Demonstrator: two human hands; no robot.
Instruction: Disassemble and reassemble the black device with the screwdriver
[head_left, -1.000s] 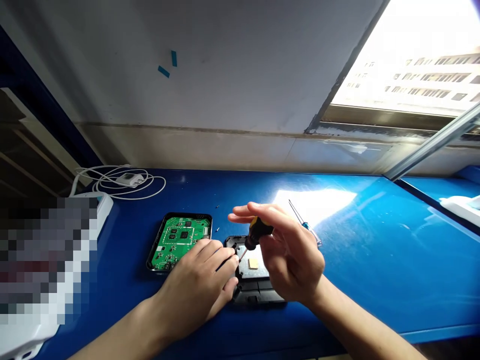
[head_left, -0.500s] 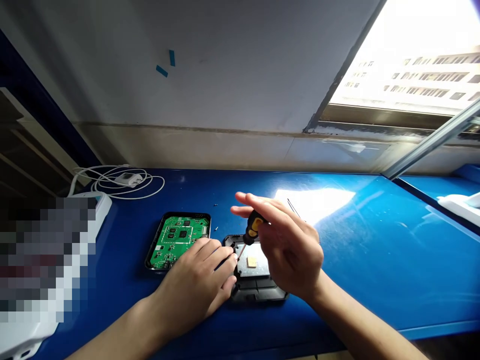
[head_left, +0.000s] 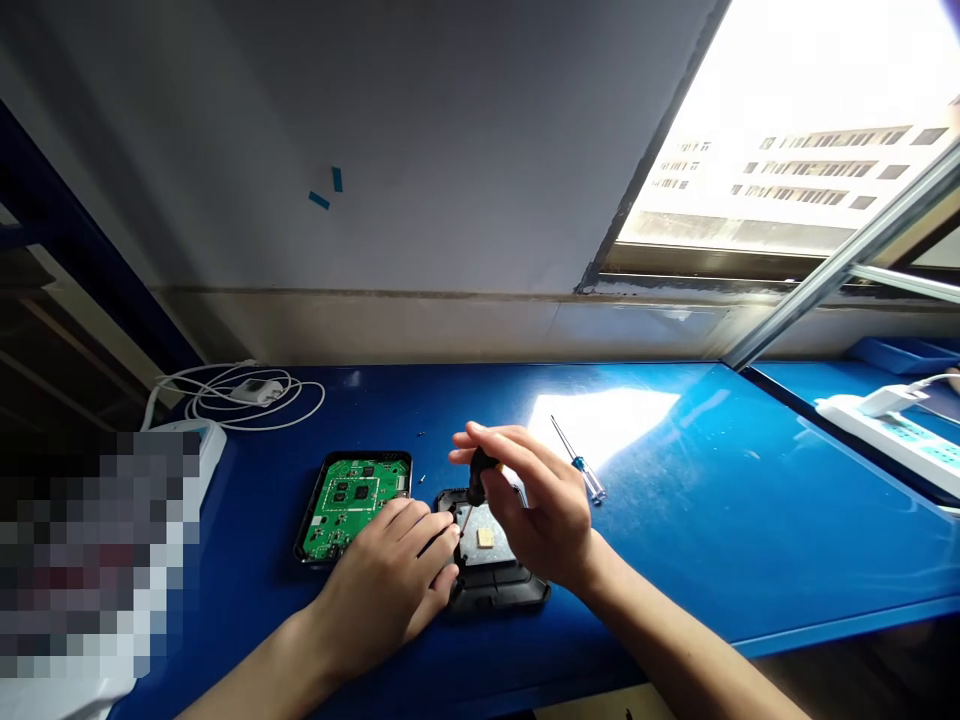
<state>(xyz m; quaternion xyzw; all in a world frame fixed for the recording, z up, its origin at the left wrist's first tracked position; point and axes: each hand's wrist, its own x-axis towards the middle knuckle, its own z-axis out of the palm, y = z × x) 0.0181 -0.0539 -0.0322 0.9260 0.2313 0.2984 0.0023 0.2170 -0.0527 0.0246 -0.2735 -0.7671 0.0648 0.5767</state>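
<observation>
My right hand (head_left: pixel 541 510) grips a short screwdriver (head_left: pixel 478 478) with a dark handle, its outer fingers stretched out to the left. The thin shaft slants down to the left side of a black plastic housing (head_left: pixel 499 598). Inside that housing lies a silver metal plate (head_left: pixel 491 560) with a small pale yellow square pad (head_left: pixel 485 538). With curled fingers, my left hand (head_left: pixel 401 570) holds the housing's left edge, fingertips close to the screwdriver tip. The tip's exact contact is hidden by the fingers. Left of it sits another black shell holding a green circuit board (head_left: pixel 352 500).
Two small screws, one nearer (head_left: pixel 422 478) and one farther (head_left: pixel 421 434), lie on the blue table (head_left: pixel 675 560). A second screwdriver with a clear blue handle (head_left: pixel 589 478) rests at the right. A coiled white cable (head_left: pixel 300 425) lies back left; a white power strip (head_left: pixel 900 430) stands far right.
The camera view has shifted, bringing the second screwdriver's handle into sight. The right hand has turned the held screwdriver to a more upright angle. The left hand keeps its hold.
</observation>
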